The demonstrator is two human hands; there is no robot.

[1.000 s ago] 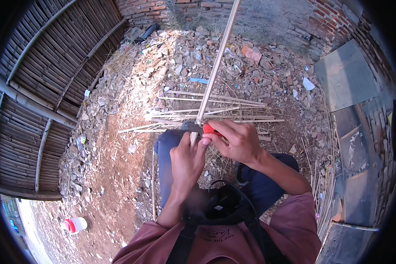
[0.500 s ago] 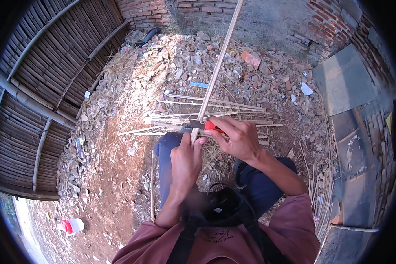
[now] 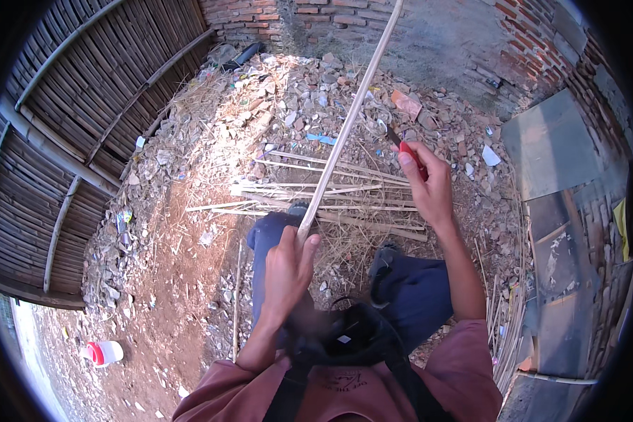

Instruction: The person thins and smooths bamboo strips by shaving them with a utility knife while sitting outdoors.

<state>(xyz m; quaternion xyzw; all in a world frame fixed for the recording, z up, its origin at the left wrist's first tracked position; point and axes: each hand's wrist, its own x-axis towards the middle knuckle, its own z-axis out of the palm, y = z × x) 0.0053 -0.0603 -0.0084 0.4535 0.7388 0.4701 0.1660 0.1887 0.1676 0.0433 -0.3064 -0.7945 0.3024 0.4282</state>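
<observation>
Bamboo strip [image 3: 348, 123]: long, pale and thin, it runs from the left hand near the picture's middle up and to the right, past the top edge. Its lower end sits just above the person's knees.
Left hand [image 3: 288, 271]: fingers wrapped closed around the strip's lower end, thumb pressed up against it.
Right hand [image 3: 429, 186]: raised off to the right of the strip and apart from it, fingers curled closed around a red-handled knife [image 3: 404, 148]; the dark blade points up and to the left, clear of the bamboo.
Head view, surroundings: the person sits with legs in blue trousers [image 3: 415, 295], wearing a maroon shirt. A loose pile of split bamboo strips [image 3: 330, 190] lies on the ground just beyond the knees. Rubble and broken brick [image 3: 295, 91] cover the soil behind it. A bamboo fence [image 3: 70, 105] curves along the left, a brick wall [image 3: 274, 14] stands at the far end, and grey slabs [image 3: 548, 141] lean at the right. A white bottle with a red cap [image 3: 102, 352] lies on the dirt at lower left.
Step in hand: judged from the pose, the knife is lifted away between strokes of shaving or splitting the strip.
Next move calls for: bringing the blade back to the strip near the gripping hand, keeping the edge angled away from the left fingers.
</observation>
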